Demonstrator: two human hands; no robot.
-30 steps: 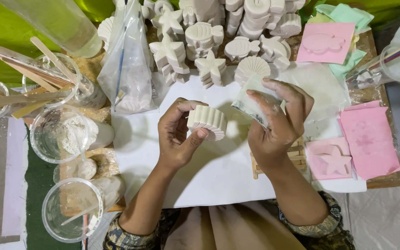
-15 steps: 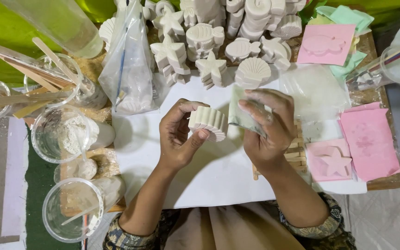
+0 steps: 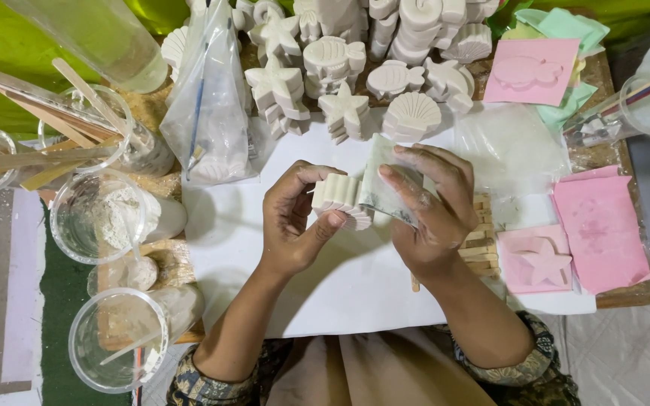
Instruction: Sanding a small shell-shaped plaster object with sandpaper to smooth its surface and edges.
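Note:
My left hand (image 3: 293,222) grips a small stack of white shell-shaped plaster casts (image 3: 340,198), held on edge above the white sheet (image 3: 355,293). My right hand (image 3: 432,207) holds a small clear plastic bag (image 3: 382,184) pressed against the right side of that stack. Both hands meet over the middle of the sheet. Just beyond them lie more white casts: a loose shell (image 3: 411,116) and a starfish (image 3: 344,111).
Piles of white fish, starfish and shell casts (image 3: 332,56) fill the back. Pink rubber moulds (image 3: 532,71) lie right, another with a star (image 3: 542,259). Clear cups with plaster and wooden sticks (image 3: 99,218) stand left. A clear bag (image 3: 208,113) leans behind, and wooden sticks (image 3: 479,240) lie under my right wrist.
My right hand has brought the clear plastic bag leftward from near the loose shell to against the stack. My left hand has held the stack nearly still.

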